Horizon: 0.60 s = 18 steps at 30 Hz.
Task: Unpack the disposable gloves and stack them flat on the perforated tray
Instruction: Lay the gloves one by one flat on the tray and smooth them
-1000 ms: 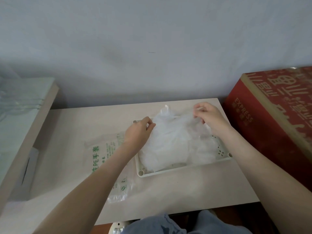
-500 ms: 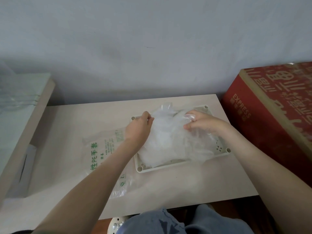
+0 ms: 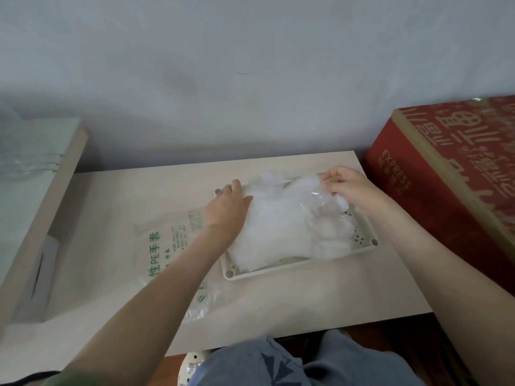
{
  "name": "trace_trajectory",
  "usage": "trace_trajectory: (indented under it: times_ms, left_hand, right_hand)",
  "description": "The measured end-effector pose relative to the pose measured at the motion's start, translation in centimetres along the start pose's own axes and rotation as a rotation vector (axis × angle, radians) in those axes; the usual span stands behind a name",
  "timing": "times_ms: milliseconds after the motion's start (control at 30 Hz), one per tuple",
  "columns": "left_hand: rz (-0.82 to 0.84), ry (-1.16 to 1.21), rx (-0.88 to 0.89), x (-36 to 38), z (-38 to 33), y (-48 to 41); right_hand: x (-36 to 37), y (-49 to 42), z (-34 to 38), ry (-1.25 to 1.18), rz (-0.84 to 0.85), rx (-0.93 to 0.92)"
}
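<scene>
A heap of thin translucent disposable gloves [image 3: 281, 229] lies on the cream perforated tray [image 3: 362, 240] in the middle of the table. My left hand [image 3: 227, 210] rests on the heap's left edge, fingers reaching its far side near the tray's far-left corner. My right hand [image 3: 348, 188] pinches the top glove at its far right end and holds that end a little above the heap. The printed glove packet [image 3: 164, 246] lies flat on the table left of the tray, partly under my left forearm.
A red cardboard box [image 3: 451, 174] stands close against the table's right side. A pale shelf or box [image 3: 30, 174] with clear plastic on it flanks the left. The wall runs right behind the table [image 3: 320, 296]. My knees show below the front edge.
My right hand dipped to the middle of the heap, then drew back to the far right with a glove pinched. My left hand stayed at the heap's left edge.
</scene>
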<state>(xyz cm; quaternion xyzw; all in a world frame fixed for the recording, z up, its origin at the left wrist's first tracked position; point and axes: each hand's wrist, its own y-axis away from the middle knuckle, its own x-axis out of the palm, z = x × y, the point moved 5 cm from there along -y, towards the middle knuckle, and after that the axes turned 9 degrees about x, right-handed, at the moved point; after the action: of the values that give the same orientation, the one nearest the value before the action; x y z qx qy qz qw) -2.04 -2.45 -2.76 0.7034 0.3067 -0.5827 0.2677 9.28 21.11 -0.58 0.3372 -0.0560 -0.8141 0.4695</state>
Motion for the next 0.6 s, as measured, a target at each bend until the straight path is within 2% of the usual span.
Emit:
trace_trajectory:
  times_ms: [133, 200, 233, 300, 333, 433, 500, 600]
  left_hand:
    - [-0.25, 0.03, 0.101, -1.0, -1.1, 0.7]
    - [-0.351, 0.068, 0.231, -1.4, -2.3, 1.3]
    - [-0.349, 0.067, 0.31, -1.3, -3.0, 1.7]
    - [-0.216, 0.032, 0.433, -0.6, -4.0, 2.1]
    - [-0.098, 0.011, 0.446, 0.2, -4.1, 2.1]
    - [0.161, -0.06, 0.386, 2.7, -3.5, 2.1]
    - [0.233, -0.08, 0.367, 3.8, -3.4, 2.2]
    - [0.281, -0.087, 0.364, 4.4, -3.4, 2.1]
  right_hand:
    - [0.0, -0.1, -0.2, 0.181, -0.139, -0.001]
    - [-0.1, 0.5, 0.4, 0.309, -0.271, -0.09]
    - [0.0, 1.2, 0.8, 0.329, -0.331, -0.182]
    - [0.4, 2.4, 1.3, 0.314, -0.362, -0.377]
    - [0.9, 3.0, 1.3, 0.315, -0.312, -0.409]
    - [3.0, 3.3, -0.3, 0.55, -0.095, -0.264]
    - [3.8, 3.2, -1.7, 0.748, -0.058, -0.17]
    - [3.7, 3.1, -2.7, 0.772, -0.074, -0.148]
